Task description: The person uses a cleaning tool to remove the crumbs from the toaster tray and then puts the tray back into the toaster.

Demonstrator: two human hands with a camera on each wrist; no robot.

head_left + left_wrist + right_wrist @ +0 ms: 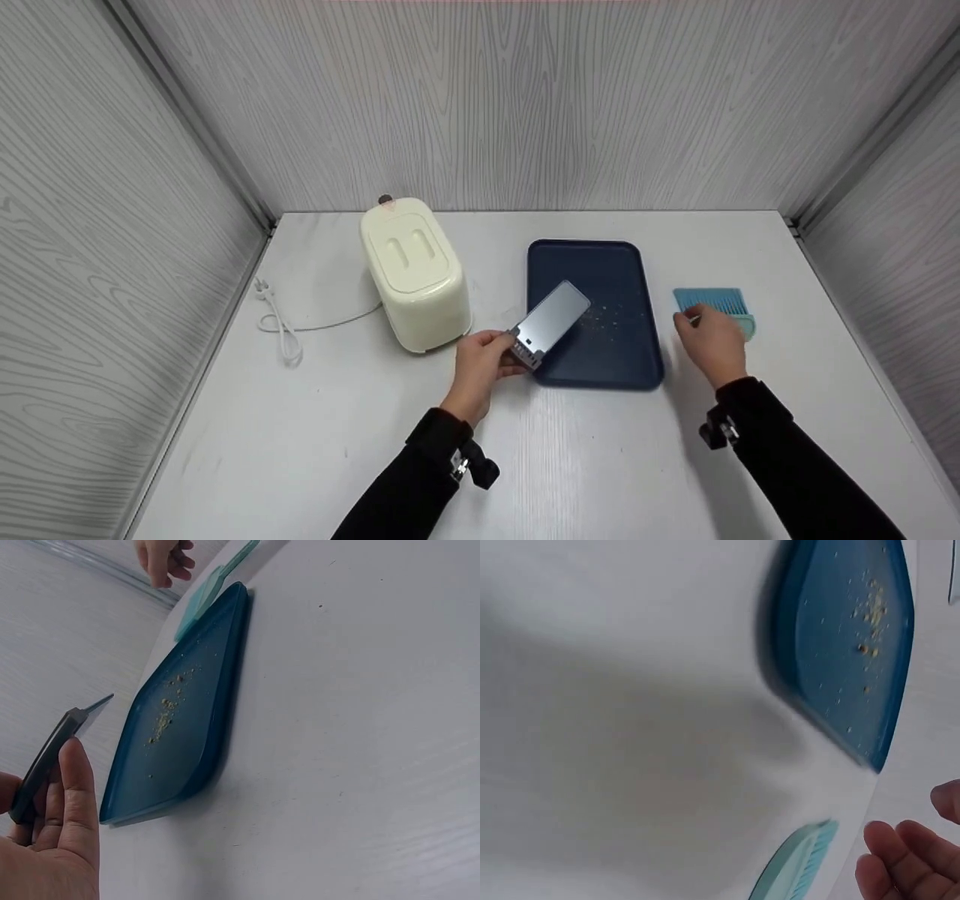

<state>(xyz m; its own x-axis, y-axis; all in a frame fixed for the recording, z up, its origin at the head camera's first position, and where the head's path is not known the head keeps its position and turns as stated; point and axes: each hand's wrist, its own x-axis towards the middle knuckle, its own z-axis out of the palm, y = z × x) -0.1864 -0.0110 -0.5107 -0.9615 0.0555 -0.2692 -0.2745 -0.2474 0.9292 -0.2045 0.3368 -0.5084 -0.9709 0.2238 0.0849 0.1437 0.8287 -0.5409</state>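
My left hand [476,371] pinches the grey end of a flat metal crumb tray [553,316], thumb on top and fingers beneath. The crumb tray tilts above the left part of a dark blue tray [607,262]. Yellowish crumbs [169,709] lie scattered on the blue tray. Over at the right, my right hand [712,346] hovers above a teal brush [711,299] and hides part of it. Its fingers [911,859] are loosely bent with nothing between them, the thumb apart. The brush lies on the table beside the blue tray.
A cream toaster [416,277] stands left of the blue tray. Its cord runs left to a white plug [262,288] on the white table [360,465]. Grey wood-grain panels [495,105] enclose the back and both sides.
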